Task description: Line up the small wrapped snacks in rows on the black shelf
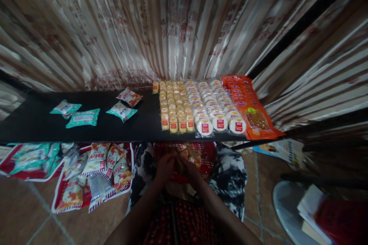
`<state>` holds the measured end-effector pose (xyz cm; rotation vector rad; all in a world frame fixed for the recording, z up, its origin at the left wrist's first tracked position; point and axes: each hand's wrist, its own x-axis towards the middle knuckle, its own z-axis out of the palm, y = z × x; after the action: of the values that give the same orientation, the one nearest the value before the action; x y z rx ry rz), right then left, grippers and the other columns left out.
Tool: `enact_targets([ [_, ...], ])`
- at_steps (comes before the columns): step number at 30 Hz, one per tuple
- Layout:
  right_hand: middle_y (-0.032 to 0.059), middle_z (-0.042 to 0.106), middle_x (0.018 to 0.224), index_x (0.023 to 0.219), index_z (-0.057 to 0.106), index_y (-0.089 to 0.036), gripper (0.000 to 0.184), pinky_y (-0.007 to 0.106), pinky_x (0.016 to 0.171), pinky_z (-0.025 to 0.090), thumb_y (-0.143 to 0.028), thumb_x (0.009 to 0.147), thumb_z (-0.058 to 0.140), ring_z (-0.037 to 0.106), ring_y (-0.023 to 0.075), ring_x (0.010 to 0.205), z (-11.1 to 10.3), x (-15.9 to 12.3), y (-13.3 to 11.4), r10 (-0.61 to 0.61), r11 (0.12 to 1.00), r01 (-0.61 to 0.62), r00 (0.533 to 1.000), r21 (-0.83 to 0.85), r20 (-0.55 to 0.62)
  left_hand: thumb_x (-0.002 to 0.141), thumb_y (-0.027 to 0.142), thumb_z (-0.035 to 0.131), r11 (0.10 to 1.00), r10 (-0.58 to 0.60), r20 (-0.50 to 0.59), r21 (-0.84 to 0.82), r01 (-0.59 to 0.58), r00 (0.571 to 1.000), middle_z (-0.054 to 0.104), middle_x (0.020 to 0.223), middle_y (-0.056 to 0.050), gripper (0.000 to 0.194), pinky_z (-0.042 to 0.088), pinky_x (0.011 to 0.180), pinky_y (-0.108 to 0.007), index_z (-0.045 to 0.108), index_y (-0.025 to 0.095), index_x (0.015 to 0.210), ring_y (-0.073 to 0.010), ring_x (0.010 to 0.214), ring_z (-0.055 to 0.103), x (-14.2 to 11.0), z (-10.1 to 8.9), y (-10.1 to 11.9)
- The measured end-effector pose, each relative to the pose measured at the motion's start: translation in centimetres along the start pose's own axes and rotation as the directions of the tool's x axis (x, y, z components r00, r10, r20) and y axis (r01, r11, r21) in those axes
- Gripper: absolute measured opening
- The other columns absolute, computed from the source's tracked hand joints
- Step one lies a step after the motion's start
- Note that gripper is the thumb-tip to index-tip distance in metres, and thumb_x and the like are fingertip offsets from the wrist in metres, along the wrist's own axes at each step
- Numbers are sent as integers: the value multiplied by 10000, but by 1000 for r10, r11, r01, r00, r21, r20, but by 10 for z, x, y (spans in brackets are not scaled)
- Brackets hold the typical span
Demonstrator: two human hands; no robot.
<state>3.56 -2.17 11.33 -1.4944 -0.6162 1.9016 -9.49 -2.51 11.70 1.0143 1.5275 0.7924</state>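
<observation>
My left hand [166,166] and my right hand [189,168] meet over a red plastic basket [208,157] between my knees, below the front edge of the black shelf. The fingers of both hands are closed together; what lies between them is dark and blurred. Small yellow wrapped snacks [195,157] lie in the basket beside my right hand. On the shelf above stand rows of similar small yellow packets [173,122], with a single packet [155,87] at the back left of them. Rows of round white wrapped biscuits [220,122] overlap to their right.
Orange snack bags [254,116] overlap at the right of the black shelf [132,132]. Teal packets [84,117] and a red-and-white packet [130,97] lie loosely on the left. Below left, trays hold teal bags [33,158] and chip-like bags [97,158]. A grey tub [280,203] stands lower right.
</observation>
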Motion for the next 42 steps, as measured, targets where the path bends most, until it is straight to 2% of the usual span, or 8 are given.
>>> enact_targets([
  [4, 32, 699, 701, 749, 677, -178, 339, 264, 591, 468, -483, 601, 676, 634, 183, 680, 1, -3, -2, 10, 999, -10, 1000, 47, -1, 755, 144, 417, 996, 46, 0, 72, -46, 999, 680, 1021, -63, 309, 467, 920, -330, 670, 155, 931, -174, 1008, 597, -2, -2, 5],
  [12, 47, 712, 789, 789, 692, -188, 361, 284, 641, 480, -503, 620, 649, 639, 203, 760, 0, -7, -6, -18, 1000, 18, 999, -4, 47, 737, 121, 421, 967, 113, 2, 228, -110, 994, 680, 1015, -69, 334, 424, 955, -309, 687, 149, 938, -178, 1000, 588, -6, -4, 13],
  [22, 54, 705, 762, 788, 694, -170, 344, 278, 630, 483, -486, 659, 655, 632, 191, 728, -2, -8, -9, -9, 998, 11, 1000, -54, 26, 752, 122, 412, 939, 149, 6, 311, -143, 989, 679, 1006, -50, 337, 420, 946, -306, 685, 181, 940, -170, 989, 579, -9, -4, 15],
  [29, 20, 686, 688, 731, 682, -180, 286, 251, 572, 458, -444, 622, 691, 614, 159, 644, 1, -5, -4, 22, 1000, -22, 999, 17, -32, 746, 91, 414, 933, 173, 12, 317, -168, 985, 676, 985, -56, 322, 434, 933, -312, 681, 177, 904, -165, 968, 586, -11, -4, 17],
  [36, 29, 685, 688, 724, 676, -178, 291, 269, 605, 465, -462, 663, 653, 623, 169, 661, 2, -6, -6, 52, 999, -52, 999, 17, -12, 742, 82, 409, 923, 189, 12, 339, -182, 982, 674, 1017, -49, 354, 417, 950, -315, 684, 186, 939, -170, 989, 572, -10, -3, 13],
  [42, 19, 687, 686, 721, 672, -201, 253, 276, 612, 472, -446, 681, 626, 623, 168, 642, 3, -4, -4, 76, 997, -75, 997, 34, -20, 704, 43, 410, 880, 220, 47, 421, -219, 974, 683, 1026, -53, 396, 403, 951, -332, 690, 170, 954, -185, 1006, 543, -11, -9, 19],
])
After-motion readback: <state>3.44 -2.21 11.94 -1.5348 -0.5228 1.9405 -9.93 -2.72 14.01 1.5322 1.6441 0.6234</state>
